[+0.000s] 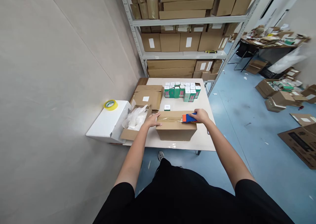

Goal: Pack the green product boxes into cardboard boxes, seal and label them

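Observation:
A closed cardboard box [176, 134] stands on the near part of the table, with a strip of clear tape [170, 119] along its top seam. My right hand [201, 115] is closed around a blue and orange tape dispenser [189, 118], held against the right end of the seam. At the box's left end lies my left hand [151, 120], thumb and fingers apart on the top edge. Just behind the box is a small white-topped carton [167, 107]. Farther back, several green and white cartons [181, 91] stand grouped together.
An open box [129, 134] with white plastic bags [135, 118] sits to the left, near flattened cardboard [148, 95]. A yellow tape roll [110, 105] lies on a white box [105, 122]. Loaded metal shelving [182, 55] rises behind the table [203, 140].

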Motion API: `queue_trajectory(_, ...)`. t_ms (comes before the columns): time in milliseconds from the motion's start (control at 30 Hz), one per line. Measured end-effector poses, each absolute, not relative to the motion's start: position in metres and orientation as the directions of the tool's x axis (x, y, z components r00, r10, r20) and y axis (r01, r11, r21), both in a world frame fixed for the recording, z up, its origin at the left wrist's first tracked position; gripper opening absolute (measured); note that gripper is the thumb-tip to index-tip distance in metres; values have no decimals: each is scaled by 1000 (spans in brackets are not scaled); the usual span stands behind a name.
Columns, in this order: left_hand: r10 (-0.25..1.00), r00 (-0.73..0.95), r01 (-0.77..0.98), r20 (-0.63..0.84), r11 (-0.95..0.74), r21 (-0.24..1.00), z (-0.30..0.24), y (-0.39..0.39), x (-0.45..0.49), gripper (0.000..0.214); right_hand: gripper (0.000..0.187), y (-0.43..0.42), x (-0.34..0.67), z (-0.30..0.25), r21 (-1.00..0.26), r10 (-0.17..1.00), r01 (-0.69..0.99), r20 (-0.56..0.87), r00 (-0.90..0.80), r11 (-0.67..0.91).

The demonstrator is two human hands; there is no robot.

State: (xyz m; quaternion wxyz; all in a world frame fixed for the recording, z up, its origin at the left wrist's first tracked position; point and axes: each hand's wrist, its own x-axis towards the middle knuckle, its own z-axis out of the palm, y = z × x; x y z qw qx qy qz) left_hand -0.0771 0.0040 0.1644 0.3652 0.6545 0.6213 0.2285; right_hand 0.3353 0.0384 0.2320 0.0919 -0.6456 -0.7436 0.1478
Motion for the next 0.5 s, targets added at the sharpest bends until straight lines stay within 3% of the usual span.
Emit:
queue_trajectory(167, 956, 181, 830, -230, -23, 558, 179, 28, -38, 102, 42, 40, 326, 236, -323, 991, 942, -67, -114, 86)
queue_trajectory(300, 907, 372, 806, -196, -212, 553, 179, 39, 12, 106, 41, 40, 333, 237, -316, 995, 948, -76, -67, 40)
queue_trajectory(500, 919, 307, 829, -246, -132, 544, 163, 40, 24, 121, 41, 41, 341, 229, -382, 997, 923, -41, -63, 43)
